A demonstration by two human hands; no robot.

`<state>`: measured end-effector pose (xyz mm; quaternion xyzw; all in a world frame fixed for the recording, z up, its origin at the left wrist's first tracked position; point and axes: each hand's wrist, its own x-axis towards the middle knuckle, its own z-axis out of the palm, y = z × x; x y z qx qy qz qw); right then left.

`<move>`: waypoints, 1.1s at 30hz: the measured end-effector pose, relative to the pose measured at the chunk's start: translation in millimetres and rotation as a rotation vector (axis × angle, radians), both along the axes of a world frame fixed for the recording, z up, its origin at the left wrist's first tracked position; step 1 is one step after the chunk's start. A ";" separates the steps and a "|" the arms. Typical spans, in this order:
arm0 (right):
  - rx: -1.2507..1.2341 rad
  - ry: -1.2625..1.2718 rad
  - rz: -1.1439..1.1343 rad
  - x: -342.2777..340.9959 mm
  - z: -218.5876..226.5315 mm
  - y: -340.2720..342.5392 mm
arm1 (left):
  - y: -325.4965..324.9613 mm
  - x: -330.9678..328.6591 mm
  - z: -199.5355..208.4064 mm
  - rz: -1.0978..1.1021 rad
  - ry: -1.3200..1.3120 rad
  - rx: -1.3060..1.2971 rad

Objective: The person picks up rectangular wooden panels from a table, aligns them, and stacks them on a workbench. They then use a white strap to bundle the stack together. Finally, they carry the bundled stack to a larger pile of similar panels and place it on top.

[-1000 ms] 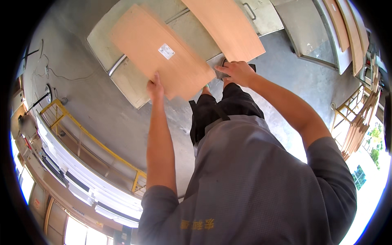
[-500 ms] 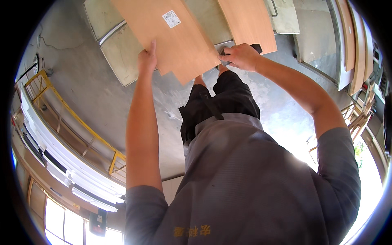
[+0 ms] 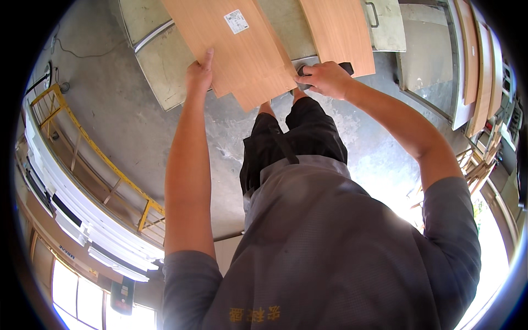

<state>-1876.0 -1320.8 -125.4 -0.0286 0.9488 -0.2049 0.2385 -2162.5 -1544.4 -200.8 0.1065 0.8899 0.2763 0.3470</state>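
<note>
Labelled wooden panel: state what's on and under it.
The wooden panel bears a white label on top. Beneath, a pale surface shows past its edge; whatever the panel covers is hidden.

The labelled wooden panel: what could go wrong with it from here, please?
The left grip holds the labelled panel by its left edge, so it might tilt or slip, perhaps onto the lower legs close by. The dark object in the right grip, near the panel's corner, could scratch or chip it.

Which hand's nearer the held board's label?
Left. Left hand holds the board by its left edge, below-left of the label; right hand farther, by the board's lower right corner.
</note>
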 end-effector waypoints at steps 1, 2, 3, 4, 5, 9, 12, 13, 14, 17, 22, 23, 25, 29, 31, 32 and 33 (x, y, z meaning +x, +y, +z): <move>-0.004 0.001 -0.010 0.1 -1.0 -2.3 | 3.0 0.0 2.6 -0.008 -0.010 0.000; 0.012 -0.003 0.002 -1.4 -2.3 -8.3 | 2.5 -0.9 4.1 -0.014 -0.019 -0.005; 0.028 -0.008 0.013 -3.1 -3.7 -15.3 | 1.9 -0.9 5.7 -0.020 -0.028 -0.010; 0.043 -0.013 0.025 -4.9 -4.8 -22.3 | 2.2 -0.4 6.6 -0.027 -0.027 -0.023; 0.047 -0.032 0.024 -9.3 -3.2 -29.6 | 2.0 -0.9 5.5 -0.029 -0.022 -0.037; -0.025 0.062 -0.022 -22.6 -1.1 -67.2 | -0.2 -1.9 4.1 -0.018 -0.037 -0.038; -0.058 0.102 -0.020 -37.7 -8.6 -104.0 | 3.3 -1.1 8.0 -0.024 -0.025 -0.065; -0.079 0.100 -0.045 -44.6 -7.7 -119.5 | 3.9 -1.1 9.3 -0.026 -0.026 -0.061; -0.069 0.141 -0.047 -51.3 -12.8 -136.8 | 4.6 -1.7 9.6 -0.025 -0.025 -0.057; -0.077 0.056 0.020 -68.0 -16.9 -184.3 | 6.1 0.3 9.8 -0.045 0.006 -0.101; -0.324 0.125 -0.296 -46.2 34.7 -168.0 | -7.7 1.5 7.1 0.009 -0.033 0.045; -0.340 0.099 -0.419 -40.6 39.7 -153.7 | -12.4 9.8 15.0 0.081 -0.104 0.153; -0.284 0.081 -0.603 -31.8 44.7 -122.7 | -37.5 27.4 12.5 0.135 -0.183 0.226; -0.320 0.222 -1.049 -31.7 33.3 -72.7 | -122.7 78.5 -13.5 -0.259 -0.324 0.230; -0.288 0.251 -1.190 -21.5 9.8 -53.6 | -132.0 80.4 17.3 -0.334 -0.387 0.028; -0.373 0.157 -1.285 -13.4 2.6 -46.0 | -117.8 76.7 30.9 -0.239 -0.127 0.105; -0.459 0.064 -1.372 -6.1 -2.5 -38.5 | -96.6 74.4 49.4 -0.132 0.131 0.186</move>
